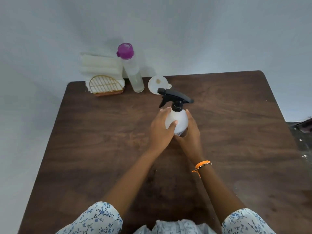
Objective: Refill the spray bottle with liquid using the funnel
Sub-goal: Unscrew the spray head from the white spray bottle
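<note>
A white spray bottle with a black trigger head stands upright in the middle of the dark wooden table. My left hand wraps its left side, thumb across the front. My right hand cups its right side and base. The black head is screwed on. Behind it a white funnel lies on the table with its wide mouth facing me. A tall clear bottle with a purple cap stands left of the funnel, with pale liquid in its lower part.
A gold wire holder with white napkins stands at the table's back left corner, against the pale wall. An orange bracelet is on my right wrist. The table's right edge borders a dark floor area.
</note>
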{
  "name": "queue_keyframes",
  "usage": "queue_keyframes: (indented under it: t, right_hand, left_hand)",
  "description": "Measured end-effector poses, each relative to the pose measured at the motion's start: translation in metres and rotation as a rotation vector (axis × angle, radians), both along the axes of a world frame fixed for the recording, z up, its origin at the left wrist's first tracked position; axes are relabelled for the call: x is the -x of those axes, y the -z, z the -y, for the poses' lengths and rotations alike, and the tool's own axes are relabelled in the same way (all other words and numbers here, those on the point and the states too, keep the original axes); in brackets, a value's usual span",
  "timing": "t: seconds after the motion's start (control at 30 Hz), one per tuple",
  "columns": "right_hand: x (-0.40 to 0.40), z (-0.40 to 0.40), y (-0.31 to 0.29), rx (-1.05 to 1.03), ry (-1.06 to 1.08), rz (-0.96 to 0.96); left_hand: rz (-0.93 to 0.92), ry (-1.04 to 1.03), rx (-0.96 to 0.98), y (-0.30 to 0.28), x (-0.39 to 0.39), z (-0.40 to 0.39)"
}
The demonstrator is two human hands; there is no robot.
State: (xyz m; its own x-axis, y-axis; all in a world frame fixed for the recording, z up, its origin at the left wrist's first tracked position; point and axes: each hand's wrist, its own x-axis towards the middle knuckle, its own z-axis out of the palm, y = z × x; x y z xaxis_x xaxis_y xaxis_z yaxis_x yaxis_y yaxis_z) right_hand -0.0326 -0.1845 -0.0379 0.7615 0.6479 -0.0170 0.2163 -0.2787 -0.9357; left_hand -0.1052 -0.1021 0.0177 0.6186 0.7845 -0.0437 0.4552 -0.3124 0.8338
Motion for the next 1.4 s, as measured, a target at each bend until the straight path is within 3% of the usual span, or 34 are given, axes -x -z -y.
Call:
queue_keyframes:
  t: [0.37,0.83,0.97,1.23,1.4]
  right_hand:
    - [0.076,0.035,0.011,0.015,-0.132,-0.01]
    - [0.088,0.049,0.027,0.048,-0.225,0.078]
    - [0.082,0.055,0.02,0.013,-0.336,0.082]
    - [0.096,0.031,-0.036,-0.132,-0.071,0.026]
    - [0.103,0.013,-0.04,-0.233,0.052,-0.084]
  left_hand:
    - [-0.028,-0.095,-0.002,0.018,0.087,0.038]
    - [0.046,-0.057,-0.082,0.041,0.115,0.046]
    - [0.077,-0.043,-0.071,0.042,0.116,0.042]
    - [0.033,0.025,-0.114,0.047,0.12,0.039]
    - [-0.013,0.073,-0.176,0.046,0.121,0.036]
